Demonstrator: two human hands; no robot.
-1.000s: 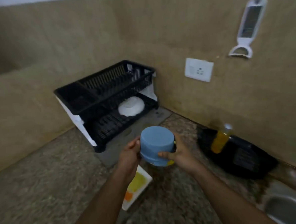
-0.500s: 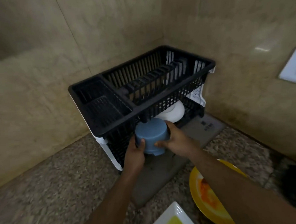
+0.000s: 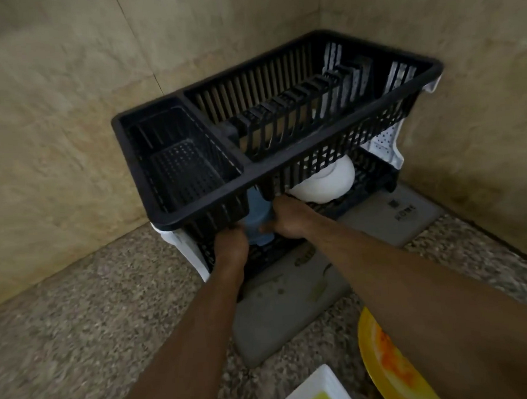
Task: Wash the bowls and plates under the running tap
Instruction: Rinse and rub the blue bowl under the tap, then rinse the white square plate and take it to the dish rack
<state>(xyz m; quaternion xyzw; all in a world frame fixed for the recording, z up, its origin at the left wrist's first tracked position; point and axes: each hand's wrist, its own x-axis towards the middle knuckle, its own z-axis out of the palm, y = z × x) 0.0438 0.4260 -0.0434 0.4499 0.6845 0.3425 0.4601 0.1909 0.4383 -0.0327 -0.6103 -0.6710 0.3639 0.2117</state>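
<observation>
Speckled granite counter [image 3: 80, 349] carries a black plastic two-tier dish rack [image 3: 194, 200] at twelve o'clock, where the left hand [image 3: 230, 247] and right hand [image 3: 288, 219] clasp an upturned blue plastic bowl [image 3: 259, 221], fingers curled round it, which could snag the low upper tier or knock the white bowl [image 3: 323, 185] at one o'clock.

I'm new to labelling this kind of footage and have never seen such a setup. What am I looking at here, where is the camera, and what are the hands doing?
There is no machine: a person's two bare arms, filmed by a wide-angle camera worn on the head, looking forward and down. The left hand and right hand hold an upside-down blue bowl between them at the lower shelf of a black two-tier dish rack in the corner of a speckled stone counter. A white bowl lies upside down beside it on the same shelf. Nearer the camera lie an orange-smeared yellow plate and a white dish with yellowish residue.
</observation>
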